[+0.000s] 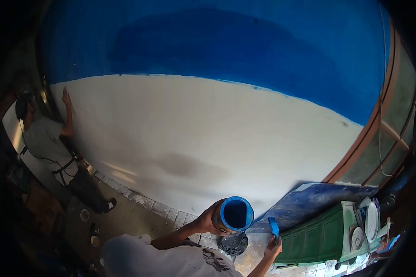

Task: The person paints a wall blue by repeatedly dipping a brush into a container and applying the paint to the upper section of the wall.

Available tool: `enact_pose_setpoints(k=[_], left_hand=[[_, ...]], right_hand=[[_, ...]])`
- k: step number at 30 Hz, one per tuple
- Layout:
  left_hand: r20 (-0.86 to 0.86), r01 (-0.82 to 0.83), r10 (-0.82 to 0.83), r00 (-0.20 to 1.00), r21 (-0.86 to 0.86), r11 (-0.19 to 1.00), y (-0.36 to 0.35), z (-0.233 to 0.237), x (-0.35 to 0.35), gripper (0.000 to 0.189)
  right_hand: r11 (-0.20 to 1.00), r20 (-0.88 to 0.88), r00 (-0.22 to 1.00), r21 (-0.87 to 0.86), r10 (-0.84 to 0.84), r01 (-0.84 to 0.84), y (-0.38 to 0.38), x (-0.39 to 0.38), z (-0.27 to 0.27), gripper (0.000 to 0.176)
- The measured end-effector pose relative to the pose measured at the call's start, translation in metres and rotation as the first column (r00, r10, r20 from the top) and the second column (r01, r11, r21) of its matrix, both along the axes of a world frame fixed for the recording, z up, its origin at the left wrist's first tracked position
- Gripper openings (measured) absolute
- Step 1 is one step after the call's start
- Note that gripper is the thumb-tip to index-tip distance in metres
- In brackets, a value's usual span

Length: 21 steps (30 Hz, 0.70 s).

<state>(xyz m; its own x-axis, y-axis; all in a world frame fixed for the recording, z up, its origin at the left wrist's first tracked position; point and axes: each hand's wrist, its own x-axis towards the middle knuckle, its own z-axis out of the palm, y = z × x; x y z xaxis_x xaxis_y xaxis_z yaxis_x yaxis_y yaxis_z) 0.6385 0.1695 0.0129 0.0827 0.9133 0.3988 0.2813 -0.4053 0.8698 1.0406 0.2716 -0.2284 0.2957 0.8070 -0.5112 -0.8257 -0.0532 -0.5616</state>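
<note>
My left hand (209,219) is wrapped round the side of an upright can (223,224) with blue paint on its rim and inside. To the right, my right hand (273,248) is closed on the handle of a paintbrush (273,227), whose bristles are blue and point up. Both are held in front of a wall, whose lower part is white (194,124) and upper part blue (208,41). Fresh-looking darker blue covers the middle of the upper part. A thin uneven line divides the two colours.
Another person (48,138) stands at the left with one hand raised at the wall. A green cabinet (312,235) holding dishes is at the lower right, beside a blue-stained sheet (309,201). A black bag (233,243) lies below the can. Brown-framed windows (393,134) are at the right.
</note>
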Motion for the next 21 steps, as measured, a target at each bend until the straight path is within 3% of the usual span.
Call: enact_pose_setpoints(k=[2, 6, 13, 17, 21], left_hand=[[0.006, -0.018, 0.018, 1.0, 0.03, 0.999, -0.01, -0.001, -0.016, 0.138], [0.032, -0.11, 0.108, 0.994, 0.047, 0.993, -0.044, 0.006, -0.058, 0.137], [0.112, -0.334, 0.336, 0.935, -0.034, 0.942, -0.132, 0.003, -0.16, 0.131], [0.132, -0.436, 0.44, 0.888, -0.062, 0.898, -0.187, -0.022, -0.22, 0.124], [0.093, -0.541, 0.543, 0.835, -0.039, 0.84, -0.233, -0.011, -0.256, 0.119]], right_hand=[[0.998, 0.036, 0.998, -0.02, -0.051, 0.052, -0.006, -0.012, 0.019, 0.031], [0.999, 0.095, 0.995, -0.034, -0.002, 0.005, -0.021, -0.041, 0.02, 0.029], [0.994, 0.002, 0.994, -0.027, 0.107, -0.107, -0.06, -0.172, 0.046, 0.028], [0.938, -0.042, 0.942, 0.116, 0.332, -0.325, -0.066, -0.263, 0.037, 0.027], [0.887, -0.135, 0.878, 0.024, 0.459, -0.46, -0.09, -0.366, 0.106, 0.025]])
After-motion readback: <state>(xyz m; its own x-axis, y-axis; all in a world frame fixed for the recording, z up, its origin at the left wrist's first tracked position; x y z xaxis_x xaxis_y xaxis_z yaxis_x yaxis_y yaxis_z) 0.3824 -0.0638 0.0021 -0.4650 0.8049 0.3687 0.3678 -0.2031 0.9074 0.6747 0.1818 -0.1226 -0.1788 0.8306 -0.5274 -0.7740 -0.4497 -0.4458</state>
